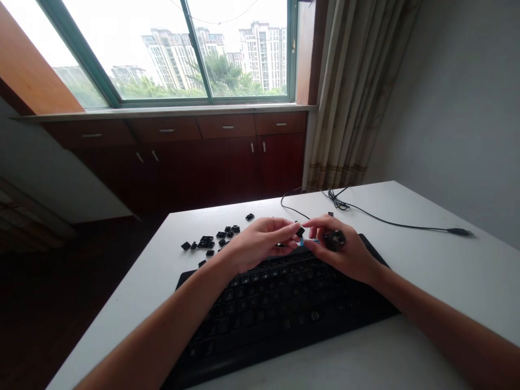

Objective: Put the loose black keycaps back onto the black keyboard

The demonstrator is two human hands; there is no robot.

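Observation:
Above the far edge of a black keyboard [260, 309], my two hands meet. My left hand [268, 241] pinches a small black keycap [300, 232] between thumb and fingers. Curled around a dark tool with a thick black end [334, 239] is my right hand [339, 246]; its fingertips come close to the keycap. A bit of bright blue [301, 242] shows between the hands, but its link to the tool is unclear. Many keys on the board look bare of caps, and my forearms cover part of it.
Loose black keycaps [206, 242] lie scattered on the white table [142, 303] to the left, behind the keyboard. A black cable [385, 221] runs across the back right to its plug [459, 232]. Beyond the table stand a cabinet [219, 162] and a window.

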